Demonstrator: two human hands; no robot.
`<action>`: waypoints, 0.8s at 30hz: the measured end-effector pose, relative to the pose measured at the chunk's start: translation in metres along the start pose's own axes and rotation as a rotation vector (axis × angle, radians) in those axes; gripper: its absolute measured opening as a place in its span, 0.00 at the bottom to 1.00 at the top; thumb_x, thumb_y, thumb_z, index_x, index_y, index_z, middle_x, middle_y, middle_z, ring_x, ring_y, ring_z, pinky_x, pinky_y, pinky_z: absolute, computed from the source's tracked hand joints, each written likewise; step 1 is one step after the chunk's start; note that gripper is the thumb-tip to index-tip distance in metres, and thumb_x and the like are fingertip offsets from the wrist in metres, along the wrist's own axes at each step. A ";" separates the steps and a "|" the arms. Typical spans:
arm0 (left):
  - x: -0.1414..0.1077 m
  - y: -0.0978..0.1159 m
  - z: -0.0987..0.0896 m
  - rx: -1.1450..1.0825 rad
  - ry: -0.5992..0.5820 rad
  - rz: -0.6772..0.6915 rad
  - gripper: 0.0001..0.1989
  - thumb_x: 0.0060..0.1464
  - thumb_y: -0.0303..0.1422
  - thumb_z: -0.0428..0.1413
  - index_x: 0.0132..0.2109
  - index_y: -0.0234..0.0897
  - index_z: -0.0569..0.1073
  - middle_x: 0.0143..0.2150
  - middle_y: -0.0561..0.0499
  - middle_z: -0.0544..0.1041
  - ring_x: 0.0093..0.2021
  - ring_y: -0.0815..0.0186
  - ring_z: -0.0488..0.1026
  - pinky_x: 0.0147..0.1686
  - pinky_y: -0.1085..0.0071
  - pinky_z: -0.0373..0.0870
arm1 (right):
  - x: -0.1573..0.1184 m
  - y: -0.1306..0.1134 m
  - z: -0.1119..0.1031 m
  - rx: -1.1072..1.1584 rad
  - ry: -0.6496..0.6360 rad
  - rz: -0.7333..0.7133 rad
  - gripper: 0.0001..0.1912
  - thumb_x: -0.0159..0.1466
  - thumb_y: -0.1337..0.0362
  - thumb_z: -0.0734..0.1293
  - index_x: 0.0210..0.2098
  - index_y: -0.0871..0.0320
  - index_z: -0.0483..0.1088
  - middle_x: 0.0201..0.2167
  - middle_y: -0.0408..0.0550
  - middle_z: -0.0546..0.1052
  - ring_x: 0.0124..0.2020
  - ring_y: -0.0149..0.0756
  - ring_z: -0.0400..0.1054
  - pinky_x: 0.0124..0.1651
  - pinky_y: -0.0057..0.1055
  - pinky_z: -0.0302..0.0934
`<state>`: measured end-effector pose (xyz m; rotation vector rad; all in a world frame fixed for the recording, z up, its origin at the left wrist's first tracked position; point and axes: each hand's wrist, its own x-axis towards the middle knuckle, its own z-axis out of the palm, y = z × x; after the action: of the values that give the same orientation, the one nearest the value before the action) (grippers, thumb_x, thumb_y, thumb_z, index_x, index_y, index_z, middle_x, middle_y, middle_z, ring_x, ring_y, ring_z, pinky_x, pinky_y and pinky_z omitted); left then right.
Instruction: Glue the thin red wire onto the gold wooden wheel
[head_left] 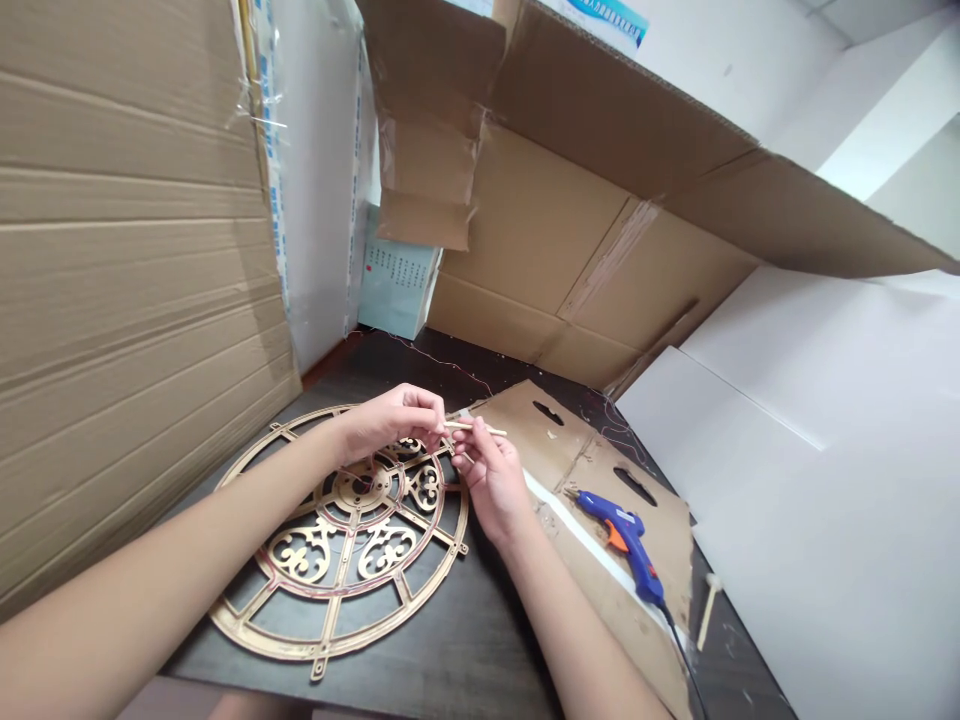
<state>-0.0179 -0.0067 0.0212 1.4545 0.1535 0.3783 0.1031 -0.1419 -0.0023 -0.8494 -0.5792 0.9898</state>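
Note:
Over the far right part of a round, gold-coloured openwork frame [337, 590], my two hands come close together. The fingers of my right hand [491, 475] are closed on a thin pale stick [487, 430], which points to the right. My left hand [394, 420] is pinched at the stick's left end; what exactly lies between its fingertips is too small to make out. Red wire runs along the rings of the frame, which lies flat on the dark table [465, 640]. Scrolled ornaments fill some of its sections.
A blue glue gun [626, 535] with an orange trigger lies on a cardboard sheet [540, 440] at the right, its cable running toward me. Beyond it is a small pale mallet-like stick [707, 612]. Cardboard walls [547, 220] and a light blue box [397, 285] stand behind.

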 end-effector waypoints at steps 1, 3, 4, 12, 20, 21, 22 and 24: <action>0.000 0.000 0.000 -0.002 -0.001 -0.001 0.06 0.46 0.32 0.63 0.28 0.32 0.76 0.26 0.51 0.76 0.28 0.69 0.73 0.34 0.73 0.70 | 0.000 0.000 0.000 0.004 0.001 0.001 0.21 0.51 0.53 0.80 0.38 0.62 0.80 0.31 0.47 0.78 0.28 0.24 0.69 0.30 0.18 0.67; 0.001 0.000 -0.002 0.002 -0.003 -0.003 0.06 0.46 0.32 0.62 0.29 0.32 0.77 0.25 0.50 0.76 0.27 0.69 0.73 0.34 0.73 0.70 | 0.001 0.000 -0.001 0.011 0.004 0.001 0.21 0.52 0.54 0.80 0.38 0.62 0.80 0.32 0.46 0.78 0.28 0.24 0.68 0.30 0.17 0.67; 0.002 0.000 -0.002 0.013 -0.002 -0.003 0.06 0.46 0.31 0.62 0.29 0.32 0.77 0.25 0.50 0.75 0.27 0.69 0.73 0.34 0.72 0.70 | 0.001 0.000 -0.002 0.013 0.007 -0.001 0.21 0.52 0.54 0.80 0.38 0.62 0.80 0.32 0.46 0.78 0.29 0.24 0.68 0.30 0.17 0.67; 0.003 0.003 -0.010 0.545 0.228 0.006 0.13 0.48 0.32 0.48 0.19 0.39 0.58 0.16 0.54 0.61 0.21 0.68 0.62 0.27 0.69 0.57 | 0.004 0.002 -0.008 -0.258 0.106 -0.062 0.24 0.53 0.46 0.77 0.34 0.64 0.77 0.26 0.46 0.75 0.22 0.24 0.63 0.22 0.21 0.59; -0.002 -0.002 -0.011 1.401 0.353 -0.085 0.20 0.60 0.44 0.46 0.25 0.40 0.70 0.27 0.47 0.76 0.27 0.60 0.69 0.29 0.67 0.52 | 0.003 0.009 -0.015 -0.732 0.090 -0.204 0.28 0.63 0.43 0.67 0.21 0.60 0.64 0.16 0.38 0.60 0.19 0.25 0.52 0.23 0.24 0.47; -0.003 -0.001 -0.012 1.416 0.357 -0.081 0.20 0.60 0.44 0.46 0.25 0.40 0.70 0.27 0.46 0.76 0.28 0.60 0.70 0.29 0.67 0.53 | 0.002 0.009 -0.014 -0.768 0.085 -0.216 0.28 0.64 0.44 0.67 0.21 0.60 0.62 0.16 0.38 0.59 0.19 0.25 0.51 0.24 0.25 0.46; -0.004 0.000 -0.012 1.421 0.367 -0.075 0.20 0.60 0.43 0.46 0.25 0.40 0.71 0.28 0.47 0.77 0.29 0.60 0.71 0.29 0.67 0.54 | 0.001 0.008 -0.013 -0.802 0.078 -0.224 0.27 0.64 0.44 0.66 0.20 0.59 0.60 0.16 0.38 0.58 0.20 0.25 0.50 0.24 0.25 0.46; -0.004 0.003 -0.013 1.417 0.409 -0.044 0.17 0.60 0.41 0.46 0.28 0.40 0.72 0.31 0.47 0.79 0.32 0.60 0.73 0.30 0.67 0.56 | -0.001 0.008 -0.012 -0.877 0.072 -0.242 0.26 0.65 0.46 0.65 0.21 0.58 0.59 0.17 0.38 0.57 0.21 0.26 0.50 0.26 0.25 0.46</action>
<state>-0.0267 0.0042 0.0217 2.7311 0.9191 0.5621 0.1080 -0.1443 -0.0152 -1.5323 -1.0534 0.4521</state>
